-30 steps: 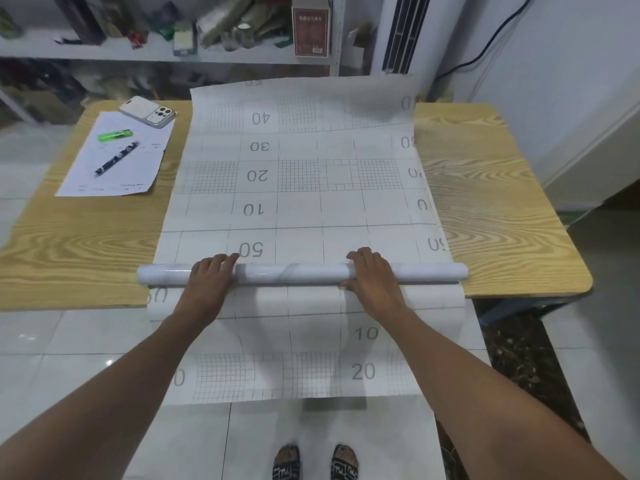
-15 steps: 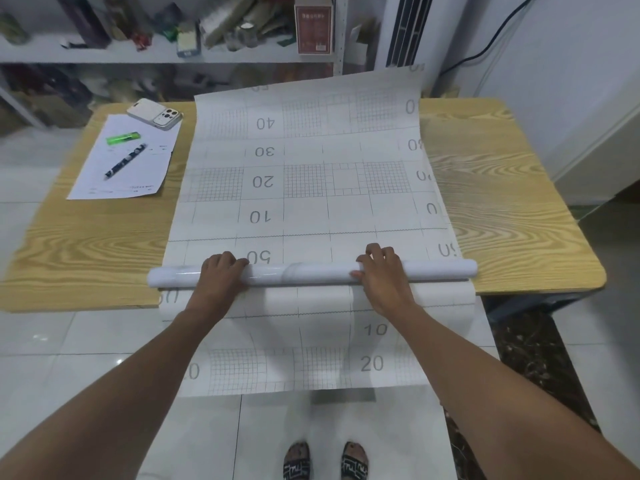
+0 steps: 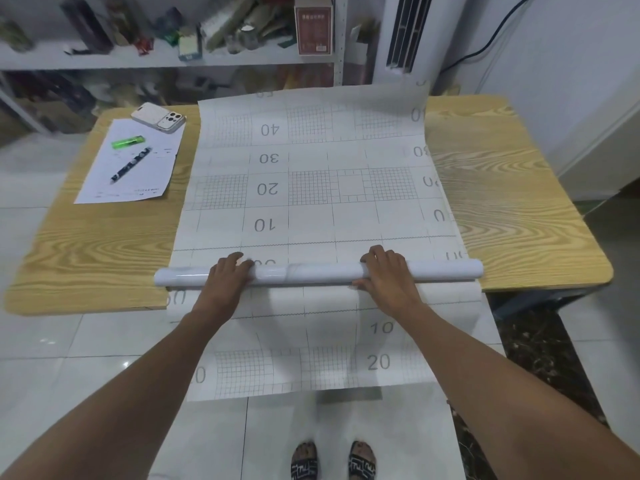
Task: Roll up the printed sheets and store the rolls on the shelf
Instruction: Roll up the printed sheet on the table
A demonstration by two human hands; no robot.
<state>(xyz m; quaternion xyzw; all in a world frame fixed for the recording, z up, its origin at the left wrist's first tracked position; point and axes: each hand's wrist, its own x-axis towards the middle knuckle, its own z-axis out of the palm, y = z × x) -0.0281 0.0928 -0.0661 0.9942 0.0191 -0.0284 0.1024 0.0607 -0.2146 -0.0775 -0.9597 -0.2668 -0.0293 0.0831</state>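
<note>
Fingers (image 3: 239, 264) of the left hand (image 3: 227, 277) are curled close together over the top of the roll (image 3: 311, 271), gripping it left of its middle. The right hand (image 3: 388, 271) grips it the same way right of the middle, its fingers (image 3: 379, 254) bent over the far side and the thumb tucked against the near side. The roll is a glossy white tube lying crosswise near the front edge of the worktop (image 3: 104, 244), both ends sticking out past the hands. It sits on the sheet (image 3: 311, 195), which is printed with grids and numbers and runs flat from the roll to the far edge of the worktop, where its right corner lifts a little. On the near side the sheet hangs off the front edge toward the floor (image 3: 52, 341), down in front of the person's sandals (image 3: 304, 462). Left of the sheet on the worktop lies a paper (image 3: 138, 188) with a green lighter (image 3: 127, 142) and a pen (image 3: 131, 164) on it, and a phone (image 3: 159, 117) rests on its far corner. Behind the worktop stands the shelf (image 3: 138, 59), crowded with blurred odds and ends and a red box (image 3: 314, 26) at its right end.
</note>
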